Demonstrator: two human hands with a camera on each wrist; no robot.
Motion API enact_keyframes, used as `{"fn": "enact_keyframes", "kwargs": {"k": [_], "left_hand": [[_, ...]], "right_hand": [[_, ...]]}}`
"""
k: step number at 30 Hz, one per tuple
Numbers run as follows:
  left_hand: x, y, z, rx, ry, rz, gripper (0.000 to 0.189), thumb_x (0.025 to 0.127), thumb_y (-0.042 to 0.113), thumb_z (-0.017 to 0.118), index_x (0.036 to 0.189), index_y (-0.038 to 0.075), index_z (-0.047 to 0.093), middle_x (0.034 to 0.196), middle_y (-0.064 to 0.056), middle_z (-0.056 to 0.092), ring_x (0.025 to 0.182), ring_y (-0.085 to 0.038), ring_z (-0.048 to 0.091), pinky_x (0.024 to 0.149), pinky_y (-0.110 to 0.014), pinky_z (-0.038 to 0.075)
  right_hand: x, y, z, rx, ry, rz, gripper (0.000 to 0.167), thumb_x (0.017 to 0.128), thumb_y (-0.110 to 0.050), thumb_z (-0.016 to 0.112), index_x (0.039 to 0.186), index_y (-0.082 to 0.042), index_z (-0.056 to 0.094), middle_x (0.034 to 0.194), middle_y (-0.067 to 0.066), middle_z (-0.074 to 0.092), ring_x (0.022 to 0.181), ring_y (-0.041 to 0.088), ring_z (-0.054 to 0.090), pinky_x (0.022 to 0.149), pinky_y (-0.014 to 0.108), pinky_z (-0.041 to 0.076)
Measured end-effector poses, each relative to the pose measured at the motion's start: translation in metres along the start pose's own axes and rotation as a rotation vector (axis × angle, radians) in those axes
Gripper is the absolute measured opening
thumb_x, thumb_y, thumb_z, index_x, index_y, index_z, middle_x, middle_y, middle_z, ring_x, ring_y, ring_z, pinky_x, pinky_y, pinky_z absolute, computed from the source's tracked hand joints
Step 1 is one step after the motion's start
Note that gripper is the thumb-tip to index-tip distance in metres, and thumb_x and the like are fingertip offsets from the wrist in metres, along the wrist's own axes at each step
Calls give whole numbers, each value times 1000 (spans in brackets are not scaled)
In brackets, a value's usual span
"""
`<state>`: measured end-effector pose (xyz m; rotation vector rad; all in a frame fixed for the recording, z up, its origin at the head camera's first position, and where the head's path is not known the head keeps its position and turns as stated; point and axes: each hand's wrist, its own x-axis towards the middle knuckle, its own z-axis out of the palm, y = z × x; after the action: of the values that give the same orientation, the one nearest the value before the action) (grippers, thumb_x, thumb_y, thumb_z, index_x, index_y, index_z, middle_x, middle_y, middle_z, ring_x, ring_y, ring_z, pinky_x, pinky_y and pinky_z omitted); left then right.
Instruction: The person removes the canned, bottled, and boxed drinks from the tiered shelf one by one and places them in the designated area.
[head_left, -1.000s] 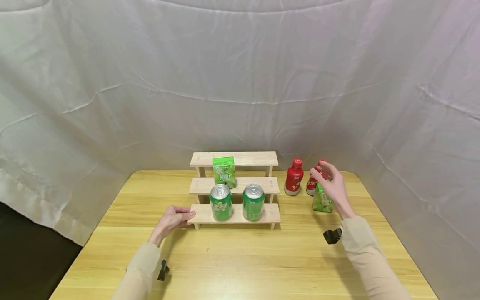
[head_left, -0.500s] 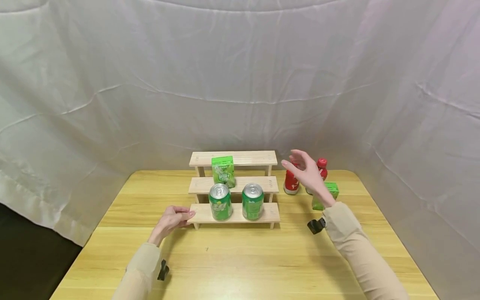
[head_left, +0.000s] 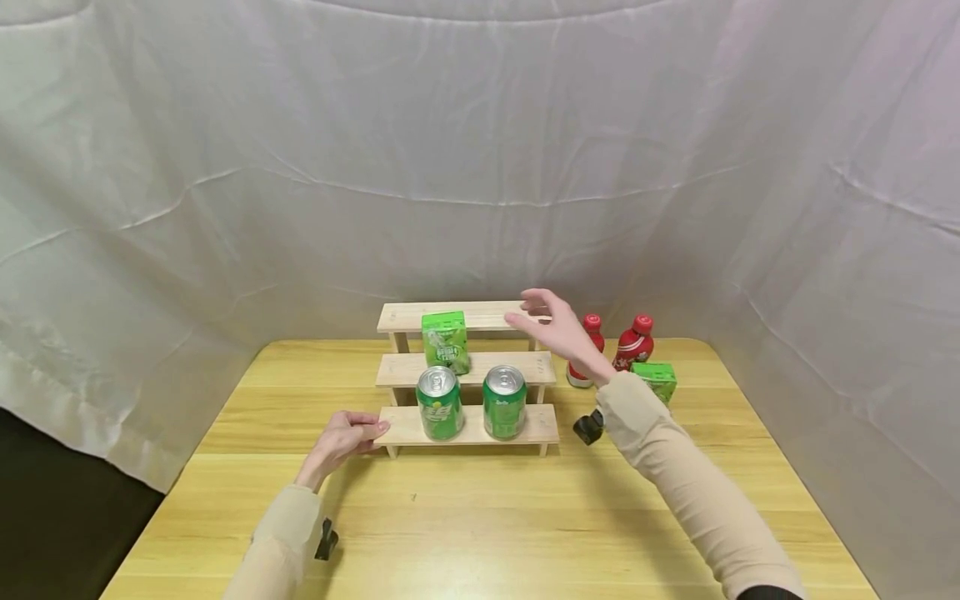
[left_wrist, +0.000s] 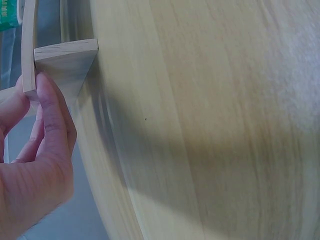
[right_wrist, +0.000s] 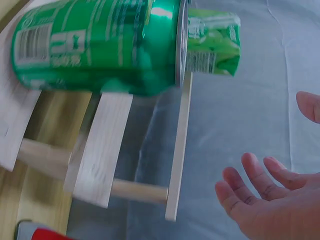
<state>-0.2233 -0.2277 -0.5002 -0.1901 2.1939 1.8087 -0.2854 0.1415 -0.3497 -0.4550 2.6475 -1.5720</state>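
My left hand [head_left: 347,437] pinches the left end of the lowest step of a three-step wooden display rack [head_left: 393,423]; in the left wrist view the thumb and fingertips [left_wrist: 47,95] close on the board's end. My right hand [head_left: 558,327] hovers near the rack's top right end, holding nothing, thumb and fingers spread and slightly bent. Two green soda cans [head_left: 440,408] [head_left: 505,407] stand upright on the lowest step. On the middle step stands a green drink carton [head_left: 447,343]. The right wrist view shows one can [right_wrist: 100,47] large, with the carton [right_wrist: 212,42] behind it.
Right of the rack stand two red bottles [head_left: 592,332] [head_left: 633,343], the nearer one partly behind my right hand. A second green carton [head_left: 656,379] stands in front of them, partly covered by my sleeve. A grey curtain [head_left: 480,150] hangs behind the wooden table [head_left: 480,525].
My right hand has moved left from above the red bottles and right carton to the rack's top step, staying empty. The left hand keeps its pinch on the lowest step.
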Motion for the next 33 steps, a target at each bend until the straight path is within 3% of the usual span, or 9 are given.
{"fn": "enact_keyframes", "kwargs": {"k": [9,20,33], "left_hand": [[0,-1,-1,3,1,4,45,95,8,67,126,-21,52,90,-2,70,75,-7,66,69,-19,60],[-2,1,0,-6,-14,11,44,95,7,67,125,-22,51,90,-3,70,75,-7,67,71,-21,62],[0,0,-1,-17,-18,11,46,95,8,67,126,-21,51,90,-3,69,75,-8,67,70,-19,61]], "right_hand": [[19,-12,32,56,-117,31,61,94,-31,70,144,-6,46,146,19,51,139,36,46,118,53,41],[34,-15,65,152,-147,55,58,95,-19,70,145,0,45,146,21,50,137,38,48,120,47,40],[44,-13,84,168,-159,40,51,99,-14,64,144,1,45,140,23,52,132,38,52,115,44,46]]}}
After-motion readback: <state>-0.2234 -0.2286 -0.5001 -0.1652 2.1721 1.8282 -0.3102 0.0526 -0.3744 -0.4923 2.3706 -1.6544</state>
